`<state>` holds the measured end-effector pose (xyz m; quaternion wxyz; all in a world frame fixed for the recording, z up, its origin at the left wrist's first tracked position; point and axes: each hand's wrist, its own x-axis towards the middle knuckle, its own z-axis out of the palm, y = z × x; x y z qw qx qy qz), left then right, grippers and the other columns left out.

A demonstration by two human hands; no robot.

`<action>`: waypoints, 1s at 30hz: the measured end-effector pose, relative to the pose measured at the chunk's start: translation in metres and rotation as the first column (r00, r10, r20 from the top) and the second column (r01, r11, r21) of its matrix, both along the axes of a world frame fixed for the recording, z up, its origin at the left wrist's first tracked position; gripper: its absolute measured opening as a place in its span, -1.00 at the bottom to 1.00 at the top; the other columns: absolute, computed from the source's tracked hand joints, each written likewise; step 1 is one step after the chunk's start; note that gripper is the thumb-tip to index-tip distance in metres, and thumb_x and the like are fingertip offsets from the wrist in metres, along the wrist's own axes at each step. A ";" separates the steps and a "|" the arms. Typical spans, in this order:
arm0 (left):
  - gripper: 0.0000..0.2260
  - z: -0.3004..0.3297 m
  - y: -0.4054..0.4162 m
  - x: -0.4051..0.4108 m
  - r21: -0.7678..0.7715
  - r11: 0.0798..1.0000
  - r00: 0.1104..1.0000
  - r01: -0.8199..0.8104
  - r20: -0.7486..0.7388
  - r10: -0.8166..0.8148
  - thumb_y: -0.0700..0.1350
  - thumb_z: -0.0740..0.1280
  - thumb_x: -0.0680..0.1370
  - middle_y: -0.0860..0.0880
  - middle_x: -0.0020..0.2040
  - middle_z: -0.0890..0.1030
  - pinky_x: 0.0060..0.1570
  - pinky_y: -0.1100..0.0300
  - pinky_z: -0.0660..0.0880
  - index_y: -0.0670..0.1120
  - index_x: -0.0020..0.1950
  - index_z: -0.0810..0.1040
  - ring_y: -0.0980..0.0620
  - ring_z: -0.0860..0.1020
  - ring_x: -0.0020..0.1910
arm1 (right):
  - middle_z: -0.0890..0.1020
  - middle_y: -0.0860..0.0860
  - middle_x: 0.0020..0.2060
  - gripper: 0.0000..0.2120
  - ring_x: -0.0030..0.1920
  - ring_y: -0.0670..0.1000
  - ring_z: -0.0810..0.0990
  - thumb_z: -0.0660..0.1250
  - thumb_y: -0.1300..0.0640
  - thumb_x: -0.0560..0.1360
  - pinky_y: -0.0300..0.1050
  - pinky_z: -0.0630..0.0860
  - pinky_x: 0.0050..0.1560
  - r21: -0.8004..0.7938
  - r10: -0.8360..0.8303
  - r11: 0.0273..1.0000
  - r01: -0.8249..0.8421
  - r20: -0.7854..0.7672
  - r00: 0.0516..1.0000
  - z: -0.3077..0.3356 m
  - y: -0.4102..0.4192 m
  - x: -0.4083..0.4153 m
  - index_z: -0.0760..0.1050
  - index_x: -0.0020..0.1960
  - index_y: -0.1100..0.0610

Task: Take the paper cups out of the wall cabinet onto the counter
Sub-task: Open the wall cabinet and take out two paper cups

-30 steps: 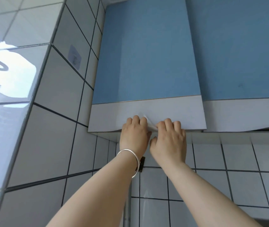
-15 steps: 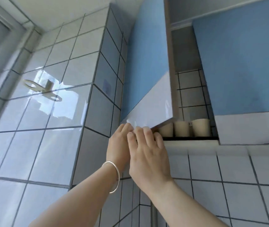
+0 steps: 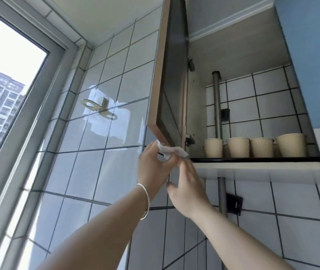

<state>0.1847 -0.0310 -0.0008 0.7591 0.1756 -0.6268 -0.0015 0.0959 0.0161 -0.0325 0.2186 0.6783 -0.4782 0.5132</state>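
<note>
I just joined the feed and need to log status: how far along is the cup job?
Done: the cabinet door is swung open, showing the paper cups in a row on the shelf.
In hand: the left hand pinches a white scrap at the door's bottom corner; the right hand is beside it, fingers straight, holding no cup.
Left: every visible cup is on the shelf; the counter is out of view.

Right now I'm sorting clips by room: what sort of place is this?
Most likely a home kitchen: a blue wall cabinet stands open on tiled walls, paper cups line its shelf, and a window looks onto apartment towers.
</note>
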 end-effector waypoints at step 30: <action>-0.50 -0.046 0.025 -0.052 0.181 0.785 0.740 0.593 -0.507 -0.442 -0.23 0.40 0.44 0.06 0.07 0.44 -0.21 0.46 0.45 -0.02 0.31 0.31 0.20 0.52 -0.07 | 0.41 0.01 0.29 -0.55 0.31 0.00 0.34 0.28 0.09 0.49 -0.13 0.33 0.26 -0.181 -0.097 0.978 0.101 0.032 0.995 0.004 -0.020 -0.034 0.33 0.36 0.10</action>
